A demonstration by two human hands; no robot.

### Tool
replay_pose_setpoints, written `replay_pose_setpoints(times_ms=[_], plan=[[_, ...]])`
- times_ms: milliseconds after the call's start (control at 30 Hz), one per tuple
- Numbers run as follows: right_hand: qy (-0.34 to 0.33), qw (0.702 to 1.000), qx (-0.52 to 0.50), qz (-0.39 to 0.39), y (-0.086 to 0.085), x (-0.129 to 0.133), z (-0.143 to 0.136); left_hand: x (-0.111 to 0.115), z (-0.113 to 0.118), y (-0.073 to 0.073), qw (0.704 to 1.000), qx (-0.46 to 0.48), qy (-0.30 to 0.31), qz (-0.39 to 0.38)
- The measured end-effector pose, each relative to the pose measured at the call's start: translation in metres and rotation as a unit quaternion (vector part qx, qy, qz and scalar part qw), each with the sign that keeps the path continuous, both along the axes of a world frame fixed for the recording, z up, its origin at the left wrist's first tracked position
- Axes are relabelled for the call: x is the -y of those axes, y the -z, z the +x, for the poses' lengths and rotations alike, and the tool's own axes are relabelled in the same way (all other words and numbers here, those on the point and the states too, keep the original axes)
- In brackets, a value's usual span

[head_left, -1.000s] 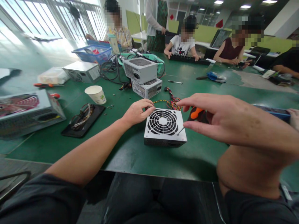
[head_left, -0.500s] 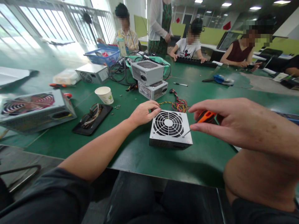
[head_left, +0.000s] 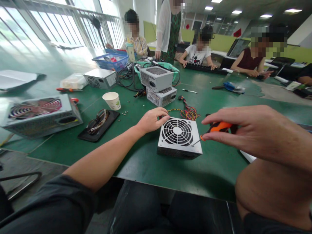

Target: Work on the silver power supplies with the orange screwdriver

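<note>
A computer power supply [head_left: 177, 130] with a round fan grille facing up lies on the green table in front of me. My left hand [head_left: 154, 120] has its fingers curled over the far left corner, gripping it. Orange and black, a screwdriver [head_left: 220, 127] sits between the thumb and fingers of my right hand [head_left: 246, 130]. Its thin shaft slants down to the screw at the near right corner of the grille plate. Red, yellow and black cables [head_left: 190, 112] trail from the far side of the power supply.
To the left lie a larger power supply [head_left: 44, 115], a black tray [head_left: 98, 126] and a paper cup [head_left: 112, 100], with small screws [head_left: 124, 113] nearby. Two stacked power supplies [head_left: 157, 79] stand behind. Across the table several people sit or stand near a keyboard [head_left: 204, 67] and a blue basket [head_left: 112, 61].
The view has shifted slightly. My right hand's grip on the screwdriver has shifted, showing more of the orange handle, while the tip stays at the same screw. My left hand stays on the corner.
</note>
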State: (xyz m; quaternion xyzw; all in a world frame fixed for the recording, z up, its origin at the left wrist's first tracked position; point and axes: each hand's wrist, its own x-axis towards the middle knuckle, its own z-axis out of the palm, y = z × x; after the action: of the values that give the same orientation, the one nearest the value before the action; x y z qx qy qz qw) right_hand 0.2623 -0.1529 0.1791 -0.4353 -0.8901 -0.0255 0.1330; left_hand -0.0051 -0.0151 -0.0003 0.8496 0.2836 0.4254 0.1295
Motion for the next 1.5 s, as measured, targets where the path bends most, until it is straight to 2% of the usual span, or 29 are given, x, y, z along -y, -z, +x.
replay_pose_setpoints(times_ms=[100, 233, 400, 500, 567, 700, 900, 1000, 1100, 1200, 1333, 1500], plan=[[0.021, 1.0, -0.002, 0.009, 0.003, -0.004, 0.002, 0.0, 0.0, 0.001, 1.0, 0.004, 0.001, -0.001], [0.002, 1.0, -0.016, -0.019, 0.003, -0.004, 0.002, -0.004, -0.001, 0.001, 0.999, 0.032, -0.003, -0.028], [-0.039, 0.997, -0.017, -0.06, -0.001, 0.006, -0.002, -0.011, -0.004, 0.001, 0.977, 0.106, -0.083, -0.165], [-0.059, 0.996, -0.009, -0.069, 0.0, 0.009, -0.001, -0.012, -0.004, 0.002, 0.963, 0.124, -0.089, -0.221], [-0.048, 0.997, -0.002, -0.054, 0.001, 0.008, -0.002, -0.011, -0.003, 0.004, 0.961, 0.115, -0.082, -0.236], [-0.043, 0.998, -0.016, -0.036, 0.007, 0.003, -0.006, -0.009, 0.0, 0.01, 0.966, 0.09, -0.073, -0.229], [-0.052, 0.995, -0.026, -0.079, 0.01, -0.004, -0.005, -0.008, 0.002, 0.011, 0.972, 0.074, -0.066, -0.212], [-0.017, 0.984, -0.169, -0.056, 0.012, -0.01, -0.007, -0.008, 0.003, 0.012, 0.972, 0.073, -0.066, -0.212], [0.016, 0.933, -0.358, -0.024, 0.02, -0.015, -0.021, -0.008, 0.004, 0.013, 0.974, 0.064, -0.062, -0.21], [-0.008, 0.906, -0.422, -0.016, 0.034, -0.019, -0.044, -0.006, 0.004, 0.011, 0.974, 0.06, -0.052, -0.211], [-0.034, 0.925, -0.374, -0.059, 0.053, -0.021, -0.066, -0.003, 0.004, 0.007, 0.977, 0.059, -0.043, -0.201], [-0.038, 0.946, -0.319, -0.053, 0.063, -0.023, -0.072, -0.002, 0.003, 0.006, 0.978, 0.054, -0.037, -0.2]])
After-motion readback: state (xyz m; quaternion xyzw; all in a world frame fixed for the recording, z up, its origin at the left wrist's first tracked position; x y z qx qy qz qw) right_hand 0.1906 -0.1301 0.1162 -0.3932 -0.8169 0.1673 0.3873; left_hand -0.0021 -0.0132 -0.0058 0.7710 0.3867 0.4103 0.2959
